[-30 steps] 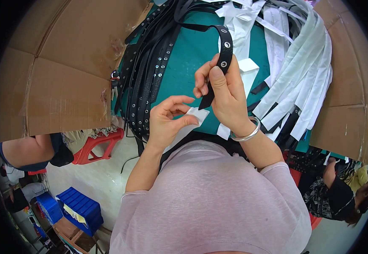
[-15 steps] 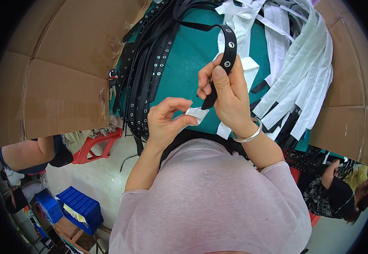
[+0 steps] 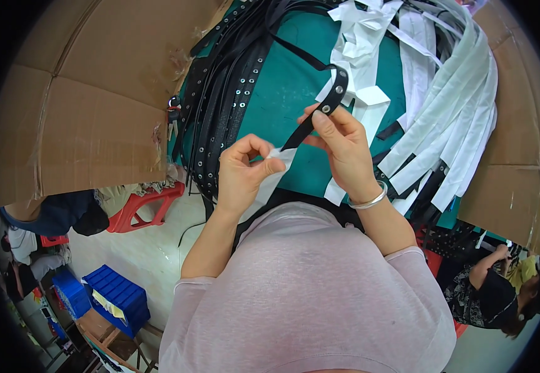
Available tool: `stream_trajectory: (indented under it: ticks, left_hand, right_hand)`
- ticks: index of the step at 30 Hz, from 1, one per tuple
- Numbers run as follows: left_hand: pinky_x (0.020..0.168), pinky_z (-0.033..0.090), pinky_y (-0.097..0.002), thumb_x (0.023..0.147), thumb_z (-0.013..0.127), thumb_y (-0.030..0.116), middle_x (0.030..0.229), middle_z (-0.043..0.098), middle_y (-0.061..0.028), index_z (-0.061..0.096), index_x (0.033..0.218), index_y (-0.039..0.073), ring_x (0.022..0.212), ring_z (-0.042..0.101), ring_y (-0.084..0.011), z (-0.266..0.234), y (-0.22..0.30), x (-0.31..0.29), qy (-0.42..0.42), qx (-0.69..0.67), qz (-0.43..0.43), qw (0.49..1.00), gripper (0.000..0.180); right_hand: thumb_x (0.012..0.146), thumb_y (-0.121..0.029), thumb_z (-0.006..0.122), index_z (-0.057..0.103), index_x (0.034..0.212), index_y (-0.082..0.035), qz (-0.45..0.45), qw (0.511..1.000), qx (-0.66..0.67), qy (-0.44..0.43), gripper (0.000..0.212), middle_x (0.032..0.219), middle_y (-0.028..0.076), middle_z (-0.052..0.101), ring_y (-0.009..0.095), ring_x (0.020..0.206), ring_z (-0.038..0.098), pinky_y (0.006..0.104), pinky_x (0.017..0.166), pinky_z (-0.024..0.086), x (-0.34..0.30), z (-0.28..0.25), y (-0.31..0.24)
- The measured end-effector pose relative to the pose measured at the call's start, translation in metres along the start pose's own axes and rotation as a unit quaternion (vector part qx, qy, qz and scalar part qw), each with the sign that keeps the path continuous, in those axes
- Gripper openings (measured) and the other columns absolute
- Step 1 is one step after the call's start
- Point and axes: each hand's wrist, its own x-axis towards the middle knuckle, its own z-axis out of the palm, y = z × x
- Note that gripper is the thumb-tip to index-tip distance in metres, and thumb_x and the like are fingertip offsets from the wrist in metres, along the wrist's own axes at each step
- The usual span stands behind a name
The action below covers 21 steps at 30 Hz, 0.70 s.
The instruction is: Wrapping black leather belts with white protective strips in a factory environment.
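My right hand (image 3: 352,155) is closed on a black belt (image 3: 298,133) with metal eyelets, thumb on top near one eyelet. The belt loops up from that hand and runs back toward the far left. Between the thumb and fingers of my left hand (image 3: 239,171) is a white paper sleeve (image 3: 271,183), which hangs down toward me. The belt's end meets the top of this sleeve; whether it is inside cannot be made out. On the left of the green table (image 3: 301,93) lie several black belts (image 3: 211,133) with eyelets.
White-wrapped belts (image 3: 438,130) hang over the table's right side. Loose white paper sleeves (image 3: 369,105) lie beyond my right hand. Tall cardboard stands at left (image 3: 102,130) and right. Keys (image 3: 173,115) hang at the left cardboard edge. People sit on both sides.
The white sleeve, crumpled before, now hangs long from my left hand. My right hand has moved slightly down and right, and the belt's end lies lower left against the sleeve.
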Motion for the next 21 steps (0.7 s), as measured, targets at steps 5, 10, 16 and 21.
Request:
stream_trajectory:
  ticks: [5,10,16,21]
  left_hand:
    - [0.071,0.042,-0.0215,0.08,0.072,0.021,0.087,0.056,-0.0023,0.053,0.08,0.003,0.08,0.051,-0.0071,-0.005,-0.002,0.003,-0.024,0.034,0.052,0.998,0.027]
    - [0.07,0.043,-0.0251,0.094,0.051,0.035,0.08,0.057,-0.0027,0.056,0.096,0.0,0.081,0.054,-0.0113,-0.023,0.008,-0.005,-0.241,0.098,-0.08,0.962,0.035]
    - [0.068,0.047,-0.0295,0.096,0.046,0.03,0.071,0.055,-0.0026,0.055,0.09,0.004,0.07,0.056,-0.0135,-0.039,-0.003,-0.033,-0.288,-0.094,-0.318,0.898,0.029]
    - [0.066,0.05,-0.0293,0.095,0.048,0.032,0.067,0.047,0.0007,0.053,0.089,0.005,0.063,0.05,-0.0093,-0.045,-0.007,-0.028,-0.247,-0.127,-0.301,0.912,0.028]
  right_hand:
    - [0.089,-0.013,0.058,0.064,0.098,0.0,0.065,0.994,-0.033,-0.077,0.017,0.1,0.008,0.065,0.013,0.086,0.061,0.0252,0.074,0.05,-0.007,0.004,0.007]
    - [0.085,-0.011,0.063,0.066,0.095,0.003,0.102,0.982,-0.029,-0.156,0.017,0.095,0.009,0.066,0.012,0.085,0.06,0.0256,0.079,0.047,-0.009,0.001,0.015]
    - [0.089,-0.026,0.06,0.064,0.104,-0.004,0.179,0.976,0.103,-0.072,0.027,0.087,-0.002,0.062,0.005,0.079,0.053,0.0207,0.067,0.039,0.018,0.001,0.042]
    - [0.09,-0.028,0.059,0.065,0.105,-0.005,0.076,0.984,-0.045,-0.153,0.028,0.096,0.002,0.065,0.011,0.093,0.056,0.0233,0.077,0.04,0.004,0.025,0.05]
